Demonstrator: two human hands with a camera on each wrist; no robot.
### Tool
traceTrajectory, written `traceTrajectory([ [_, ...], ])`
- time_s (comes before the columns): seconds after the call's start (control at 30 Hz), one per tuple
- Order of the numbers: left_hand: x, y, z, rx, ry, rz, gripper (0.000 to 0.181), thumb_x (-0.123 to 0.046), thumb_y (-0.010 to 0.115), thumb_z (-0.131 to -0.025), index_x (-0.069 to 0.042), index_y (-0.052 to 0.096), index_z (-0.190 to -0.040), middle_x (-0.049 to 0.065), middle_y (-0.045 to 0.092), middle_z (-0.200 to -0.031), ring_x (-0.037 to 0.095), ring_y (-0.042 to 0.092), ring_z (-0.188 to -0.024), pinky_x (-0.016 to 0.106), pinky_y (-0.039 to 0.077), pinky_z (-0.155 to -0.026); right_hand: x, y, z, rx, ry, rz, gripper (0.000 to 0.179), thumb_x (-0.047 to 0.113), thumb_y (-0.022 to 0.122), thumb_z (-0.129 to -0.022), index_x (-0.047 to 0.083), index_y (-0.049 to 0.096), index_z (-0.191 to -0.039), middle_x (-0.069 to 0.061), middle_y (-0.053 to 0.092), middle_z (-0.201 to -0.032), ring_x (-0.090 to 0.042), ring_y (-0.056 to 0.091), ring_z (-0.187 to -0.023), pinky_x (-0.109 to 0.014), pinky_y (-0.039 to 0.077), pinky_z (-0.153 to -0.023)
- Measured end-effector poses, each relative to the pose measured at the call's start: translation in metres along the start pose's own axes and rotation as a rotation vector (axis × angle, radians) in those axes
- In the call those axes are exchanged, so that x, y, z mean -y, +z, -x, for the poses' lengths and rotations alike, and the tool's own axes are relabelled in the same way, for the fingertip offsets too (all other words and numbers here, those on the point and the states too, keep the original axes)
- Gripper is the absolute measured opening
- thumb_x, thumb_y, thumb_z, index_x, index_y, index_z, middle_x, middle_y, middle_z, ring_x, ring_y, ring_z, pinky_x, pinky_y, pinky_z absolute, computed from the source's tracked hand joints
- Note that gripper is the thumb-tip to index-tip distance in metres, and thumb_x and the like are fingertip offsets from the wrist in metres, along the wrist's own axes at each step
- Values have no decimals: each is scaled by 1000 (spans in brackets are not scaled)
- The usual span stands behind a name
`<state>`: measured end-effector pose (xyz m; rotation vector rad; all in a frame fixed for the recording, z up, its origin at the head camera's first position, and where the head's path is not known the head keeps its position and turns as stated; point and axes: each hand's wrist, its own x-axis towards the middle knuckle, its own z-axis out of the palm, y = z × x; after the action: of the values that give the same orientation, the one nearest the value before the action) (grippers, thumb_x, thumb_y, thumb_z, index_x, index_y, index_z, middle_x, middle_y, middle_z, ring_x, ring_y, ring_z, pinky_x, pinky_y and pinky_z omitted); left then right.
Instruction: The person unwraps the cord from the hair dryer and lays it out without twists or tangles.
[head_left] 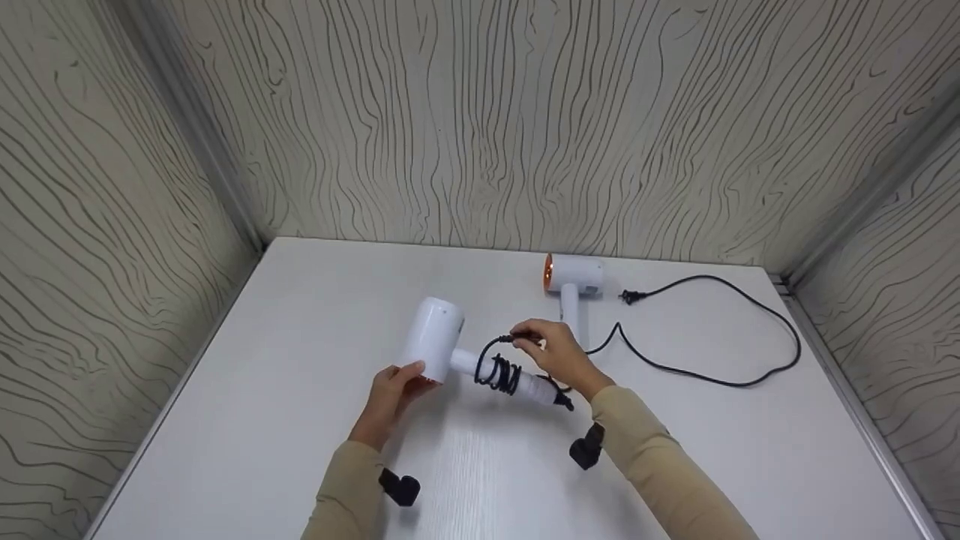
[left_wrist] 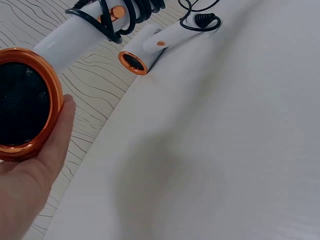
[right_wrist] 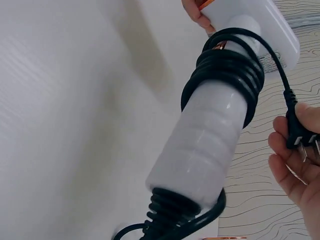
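Observation:
My left hand (head_left: 391,391) grips the barrel of a white hair dryer (head_left: 435,334) near its copper-rimmed end. That rim and a dark grille show in the left wrist view. The dryer is held up, its handle (right_wrist: 200,140) pointing right. A black cord (right_wrist: 227,70) is wound several times round the handle. Between thumb and fingers my right hand (head_left: 555,349) pinches the plug (right_wrist: 297,125) at the cord's end, its metal prongs showing in the right wrist view. A short length of cord runs from the plug to the coils.
A second white hair dryer (head_left: 577,274) with a copper rim lies at the back of the white table (head_left: 300,375). Its loose black cord (head_left: 787,330) loops out to the right, the plug (head_left: 632,297) beside the dryer. Wood-grain patterned walls (head_left: 480,135) stand behind and at both sides.

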<state>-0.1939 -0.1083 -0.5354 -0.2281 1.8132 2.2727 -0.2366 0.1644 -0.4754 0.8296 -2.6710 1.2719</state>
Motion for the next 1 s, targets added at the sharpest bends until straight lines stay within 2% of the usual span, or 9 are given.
traceTrajectory([
  [0.17, -5, -1, -1, -32, 33, -43, 55, -27, 59, -93, 10, 41, -130, 18, 57, -122, 14, 68, -97, 39, 52, -103, 11, -2, 1, -93, -25, 3, 16, 5, 65, -89, -2, 67, -102, -15, 73, -96, -27, 70, -86, -27, 59, -76],
  [0.33, -11, 1, -3, -126, 38, -53, 54, -27, 64, -91, 8, 45, -127, 17, 55, -121, 14, 68, -98, 39, 50, -105, 17, -5, 4, -105, 40, -72, 15, 8, 67, -88, -1, 66, -99, -15, 73, -92, -18, 70, -82, -20, 57, -73],
  [0.5, -12, 1, -4, -192, 68, -45, 55, -28, 65, -91, 6, 46, -130, 18, 54, -126, 14, 67, -101, 37, 49, -106, 18, -8, 6, -14, 121, -258, 18, 8, 65, -90, -7, 65, -101, -25, 71, -93, 0, 66, -77, -18, 57, -72],
  [0.6, -12, 1, -5, -233, 83, -51, 60, -33, 66, -90, 3, 45, -133, 17, 52, -131, 13, 64, -104, 38, 48, -108, 18, -12, 9, 47, 137, -354, 22, 6, 62, -91, -12, 63, -103, -32, 68, -95, 4, 65, -77, -18, 59, -74],
  [0.83, -16, 2, -6, -302, 99, 86, 57, -32, 59, -94, 2, 42, -136, 16, 52, -131, 8, 65, -98, 32, 50, -105, 22, -20, 17, 163, 142, -433, 26, 9, 62, -92, -14, 63, -104, -37, 66, -97, 1, 67, -78, -18, 59, -75],
  [1.0, -25, 4, -10, -316, 114, 154, 58, -34, 56, -95, 0, 39, -139, 13, 49, -133, 8, 64, -98, 28, 51, -103, 20, -15, 23, 279, 96, -455, 26, 9, 64, -91, -14, 64, -103, -38, 65, -97, -1, 68, -78, -20, 59, -74],
])
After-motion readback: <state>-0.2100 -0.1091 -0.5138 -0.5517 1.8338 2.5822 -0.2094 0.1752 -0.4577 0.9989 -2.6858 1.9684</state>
